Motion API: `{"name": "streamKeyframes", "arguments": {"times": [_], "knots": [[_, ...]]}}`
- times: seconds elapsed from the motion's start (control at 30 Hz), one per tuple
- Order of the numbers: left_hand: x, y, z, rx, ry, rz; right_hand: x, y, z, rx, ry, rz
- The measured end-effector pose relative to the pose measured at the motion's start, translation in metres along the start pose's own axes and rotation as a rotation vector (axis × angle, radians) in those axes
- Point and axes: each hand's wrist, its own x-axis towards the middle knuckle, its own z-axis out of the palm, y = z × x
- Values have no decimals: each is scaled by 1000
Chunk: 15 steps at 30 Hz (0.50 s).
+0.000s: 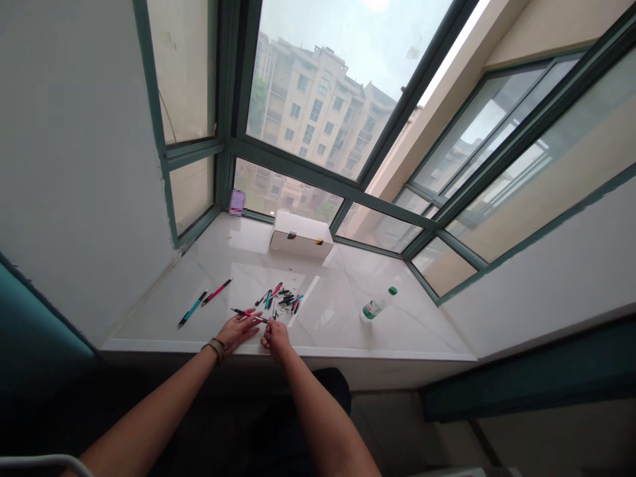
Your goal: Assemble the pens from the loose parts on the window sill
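A red pen (253, 317) with a dark tip lies across the fingers of my left hand (239, 332), held near the front of the white sill. My right hand (277, 336) is closed in a pinch at the pen's right end. Just beyond my hands is a pile of pen parts (284, 298) in black, red, blue and clear. To the left lie a blue and black pen (193, 309) and a red and black pen (216, 291), side by side and apart from the pile.
A white box (301, 238) stands at the back against the window. On the right is a clear plastic bottle (377, 306) with a green cap. A small purple item (237, 202) sits in the back left corner. The sill's front edge (348, 352) runs just below my hands.
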Motion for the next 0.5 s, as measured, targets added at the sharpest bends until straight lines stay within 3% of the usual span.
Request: {"name": "streamKeyframes", "arguments": {"times": [0.23,0.5], "knots": [[3,-6,2,-33,73,47,-1,-3,2,-6,43,4],[3,-3,10,16,185,4,1,1,4,-67,65,-19]]}}
